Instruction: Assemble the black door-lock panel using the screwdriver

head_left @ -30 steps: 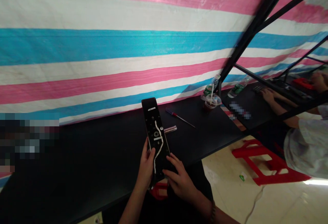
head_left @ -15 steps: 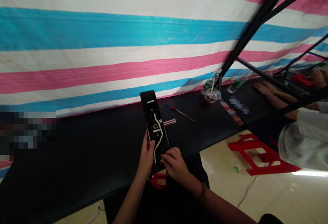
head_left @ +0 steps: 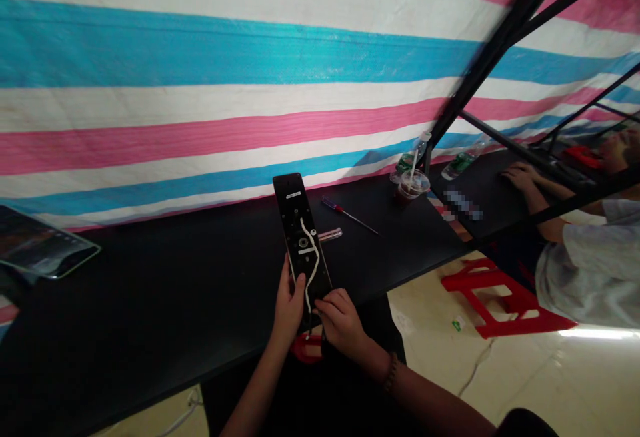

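A long black panel [head_left: 291,214], resembling the back of a smart door lock, is held tilted over the table's front edge. Along its face runs a white cable [head_left: 314,270], whose lower end hangs past the near end. My left hand [head_left: 290,304] grips the panel's left side, thumb on the face. At the lower right corner, my right hand [head_left: 343,320] has its fingers pinched together; anything small between them is hidden. Beyond the panel lie a screwdriver [head_left: 350,216] with a blue-and-red handle and a thin clear-and-pink item [head_left: 330,234].
A black table [head_left: 200,290] runs along a striped tarp wall. A lidded drink cup [head_left: 413,185] and a bottle [head_left: 403,167] stand at its right end. A screen device [head_left: 45,244] is at far left. Beyond a black frame [head_left: 470,84], a person sits on a red stool [head_left: 500,297].
The cable's lower part has shifted right across the panel, and its end now dangles below it. Both hands stay at the panel. The neighbouring person's hand has drawn back slightly.
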The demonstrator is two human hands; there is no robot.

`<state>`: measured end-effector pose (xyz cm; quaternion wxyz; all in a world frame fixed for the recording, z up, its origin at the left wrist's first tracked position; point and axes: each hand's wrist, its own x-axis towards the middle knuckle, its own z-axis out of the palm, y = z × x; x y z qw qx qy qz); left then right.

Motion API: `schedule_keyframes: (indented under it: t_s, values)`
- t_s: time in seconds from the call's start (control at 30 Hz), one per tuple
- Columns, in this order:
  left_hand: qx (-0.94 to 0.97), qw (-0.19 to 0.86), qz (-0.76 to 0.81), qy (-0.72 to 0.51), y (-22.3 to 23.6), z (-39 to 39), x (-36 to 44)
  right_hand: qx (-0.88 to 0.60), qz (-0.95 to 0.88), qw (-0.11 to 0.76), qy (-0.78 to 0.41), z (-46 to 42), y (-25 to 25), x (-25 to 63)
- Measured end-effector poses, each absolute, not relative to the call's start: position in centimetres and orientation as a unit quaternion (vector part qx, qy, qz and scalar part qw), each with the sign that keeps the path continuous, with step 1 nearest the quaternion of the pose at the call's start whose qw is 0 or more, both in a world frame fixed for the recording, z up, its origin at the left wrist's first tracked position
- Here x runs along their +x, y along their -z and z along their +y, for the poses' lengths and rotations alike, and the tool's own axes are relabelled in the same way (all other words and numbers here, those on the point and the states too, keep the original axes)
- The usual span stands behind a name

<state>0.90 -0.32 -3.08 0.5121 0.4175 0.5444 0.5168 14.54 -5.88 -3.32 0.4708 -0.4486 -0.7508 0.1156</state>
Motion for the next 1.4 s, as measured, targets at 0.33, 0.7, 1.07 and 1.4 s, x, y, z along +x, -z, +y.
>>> schedule_keyframes:
  t_s: [0.33,0.7,1.07,1.4]
  values:
    - [0.422,0.523,0.54,-0.506,3.4,-0.5,1.1,-0.522,-0.689,0.496,-0.084,-6.1,3.6,14.5]
    - [0.431,0.505,0.546,-0.511,3.6,-0.5,1.1,-0.47,-0.75,0.451,-0.111,-5.8,2.9,15.8]
    - [0.444,0.499,0.548,-0.504,3.2,-0.6,1.2,-0.512,-0.668,0.537,-0.055,-5.8,3.9,13.1]
    - [0.411,0.546,0.534,-0.498,3.0,-0.8,1.3,-0.535,-0.689,0.482,-0.083,-7.0,3.6,16.0]
